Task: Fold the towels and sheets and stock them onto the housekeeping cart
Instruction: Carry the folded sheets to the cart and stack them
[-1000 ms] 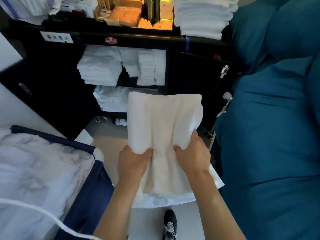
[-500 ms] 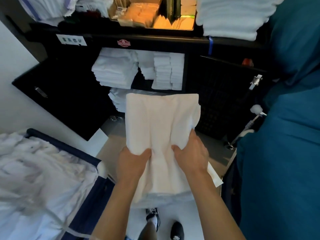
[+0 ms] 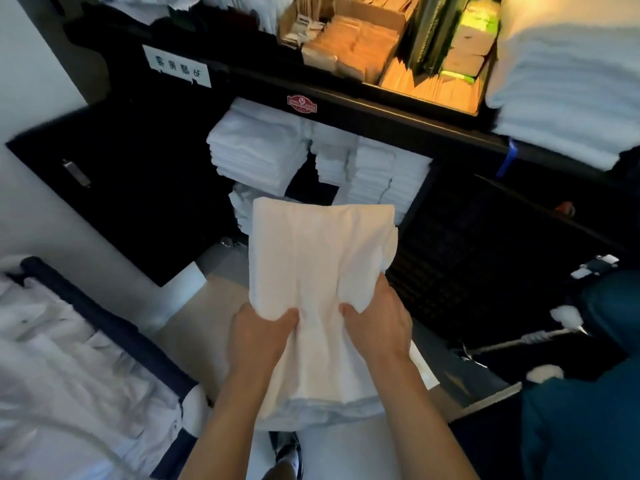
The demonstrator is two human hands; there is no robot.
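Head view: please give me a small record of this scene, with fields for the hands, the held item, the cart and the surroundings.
left hand: grips the folded towel's near part
right hand: grips the same towel
folded towel: white, held in front of the cart's open shelves
housekeeping cart: black, white folded linen stacked inside
top tray: paper packets, boxes
left side: blue bin with loose white linen

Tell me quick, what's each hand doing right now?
Left hand: closed, gripping the folded white towel.
Right hand: closed, gripping the same towel.
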